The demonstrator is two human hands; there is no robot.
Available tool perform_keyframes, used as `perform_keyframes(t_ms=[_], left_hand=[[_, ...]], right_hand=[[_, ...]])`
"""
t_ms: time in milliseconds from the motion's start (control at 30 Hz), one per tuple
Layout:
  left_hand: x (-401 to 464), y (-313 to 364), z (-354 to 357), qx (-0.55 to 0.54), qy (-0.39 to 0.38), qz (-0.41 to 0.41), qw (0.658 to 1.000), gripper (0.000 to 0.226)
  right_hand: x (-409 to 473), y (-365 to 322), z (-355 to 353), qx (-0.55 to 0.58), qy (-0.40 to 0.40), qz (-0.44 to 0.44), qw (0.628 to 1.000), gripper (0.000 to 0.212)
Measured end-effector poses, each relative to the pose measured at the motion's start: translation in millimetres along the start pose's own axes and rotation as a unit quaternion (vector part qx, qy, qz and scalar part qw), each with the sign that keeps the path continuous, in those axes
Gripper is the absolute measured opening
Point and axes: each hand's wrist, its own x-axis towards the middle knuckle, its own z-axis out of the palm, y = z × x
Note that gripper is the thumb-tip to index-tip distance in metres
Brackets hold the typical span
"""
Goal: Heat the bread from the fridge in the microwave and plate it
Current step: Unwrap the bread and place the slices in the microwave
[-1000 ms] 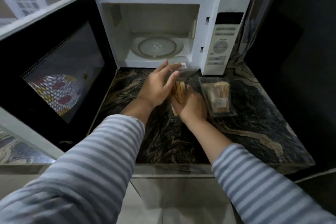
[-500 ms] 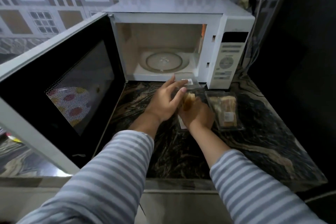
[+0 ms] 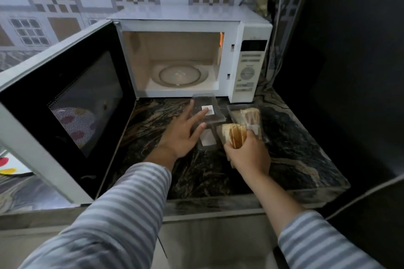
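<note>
Bread slices (image 3: 235, 137): gripped in our right hand (image 3: 249, 155), fingers curled round them, before the open microwave (image 3: 190, 54). Left hand (image 3: 183, 135): fingers spread on clear container lid (image 3: 207, 109); its white label unreadable.

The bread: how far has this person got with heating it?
Done: the microwave door stands open, and a clear plastic container lies open on the counter. In hand: the right hand grips the bread slices, while the left hand touches the container. Left: the turntable is bare, so loading, heating and plating remain. No plate shows.
</note>
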Motion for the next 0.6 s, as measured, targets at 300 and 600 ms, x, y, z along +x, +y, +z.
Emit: perform_keyframes(t_ms=[300,600], left_hand=[[-37,-11,26,0.151,-0.055,0.008,0.987,0.047],[-48,-9,33,0.191,-0.037,-0.009,0.981,0.043]], right_hand=[[-15,14,-7,-0.006,0.021,0.023,0.999,0.043],[-8,14,-12,0.043,0.039,0.033,0.998,0.038]])
